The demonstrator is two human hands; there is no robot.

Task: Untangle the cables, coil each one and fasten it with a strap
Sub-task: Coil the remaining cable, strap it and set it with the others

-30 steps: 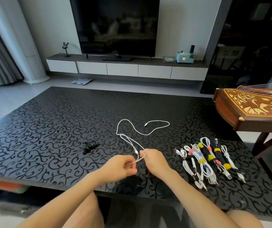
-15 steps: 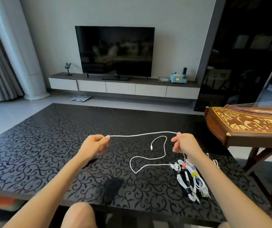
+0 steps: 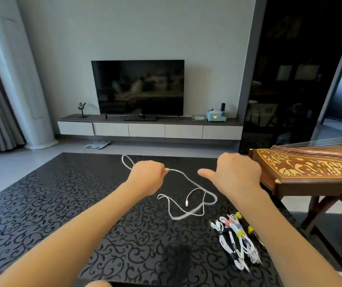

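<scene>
Both arms reach forward, well apart; the left hand (image 3: 147, 175) is a closed fist, the right hand (image 3: 237, 174) spread loose, thumb out.

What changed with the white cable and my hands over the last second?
The hands drew apart from their close pinch. The left hand still grips the white cable, a small loop now past it; the right hand has let go and is open. The strapped bundles stayed on the table.
</scene>
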